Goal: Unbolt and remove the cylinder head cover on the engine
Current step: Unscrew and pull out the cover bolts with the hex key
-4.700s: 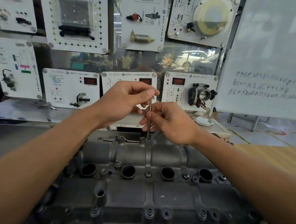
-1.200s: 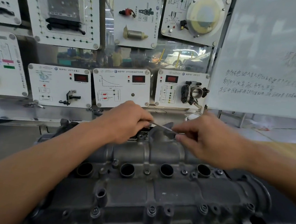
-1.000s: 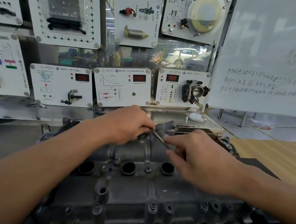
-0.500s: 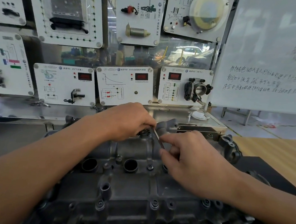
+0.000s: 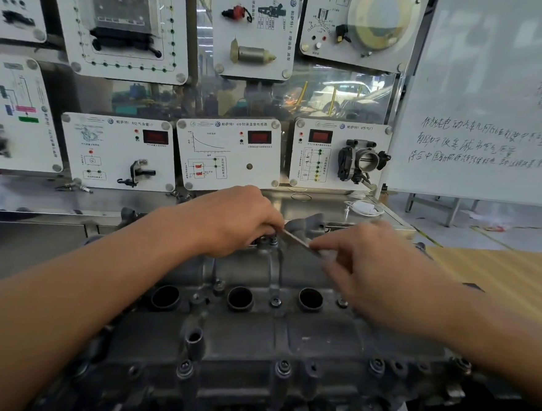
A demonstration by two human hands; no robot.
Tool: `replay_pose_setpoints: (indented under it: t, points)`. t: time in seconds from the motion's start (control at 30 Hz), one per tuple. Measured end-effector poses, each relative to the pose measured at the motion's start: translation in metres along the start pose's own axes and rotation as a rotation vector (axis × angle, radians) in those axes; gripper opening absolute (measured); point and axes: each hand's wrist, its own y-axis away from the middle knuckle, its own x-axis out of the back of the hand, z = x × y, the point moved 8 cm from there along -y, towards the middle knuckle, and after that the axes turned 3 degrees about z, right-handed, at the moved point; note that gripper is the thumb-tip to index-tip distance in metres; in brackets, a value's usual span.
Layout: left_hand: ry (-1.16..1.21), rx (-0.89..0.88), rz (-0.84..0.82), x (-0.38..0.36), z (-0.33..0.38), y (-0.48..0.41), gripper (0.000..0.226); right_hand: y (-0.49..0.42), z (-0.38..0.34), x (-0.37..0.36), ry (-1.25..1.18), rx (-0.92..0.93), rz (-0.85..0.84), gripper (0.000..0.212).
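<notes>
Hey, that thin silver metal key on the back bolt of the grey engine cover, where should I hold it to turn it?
Pinch the thin silver metal key at its free end, from the right, where the right hand pinches it: the bar slants rightward off the dark rear bolt, so that end likely gives most leverage. The left hand steadies the bolt end.

Light: bright, even light is filling the room.
Glare: the whiteboard (image 5: 495, 92) is washing out.
Blur: the right hand (image 5: 377, 277) is smearing; edge panels (image 5: 13, 113) are bowing, softening.
</notes>
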Motion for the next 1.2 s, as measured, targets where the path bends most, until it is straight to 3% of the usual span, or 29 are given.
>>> replay_pose_setpoints:
  t: [0.23, 0.4, 0.5, 0.63, 0.73, 0.9, 1.2]
  points:
    - [0.143, 0.121, -0.027, -0.003, -0.008, 0.005, 0.02, -0.032, 0.037, 0.015, 0.231, 0.075, 0.165, 0.025]
    - [0.334, 0.163, 0.186, 0.02, -0.01, 0.003, 0.018, -0.028, 0.037, 0.035, 0.192, 0.112, 0.237, 0.02]
    - [0.252, 0.031, 0.184, 0.024, 0.014, -0.013, 0.02, -0.006, 0.046, 0.048, 0.17, 0.073, 0.183, 0.019]
    - [0.124, -0.141, 0.095, 0.012, 0.055, -0.043, 0.022, 0.033, 0.059, 0.043, 0.12, -0.048, 0.008, 0.027]
    - [-0.05, -0.218, -0.021, -0.005, 0.075, -0.061, 0.025, 0.049, 0.052, 0.035, 0.051, -0.078, -0.027, 0.026]
    - [-0.233, -0.216, -0.15, -0.022, 0.074, -0.069, 0.027, 0.043, 0.042, 0.018, -0.023, -0.084, -0.04, 0.024]
    - [-0.217, -0.195, -0.121, -0.017, 0.07, -0.069, 0.025, 0.036, 0.038, 0.019, -0.096, -0.186, 0.036, 0.037]
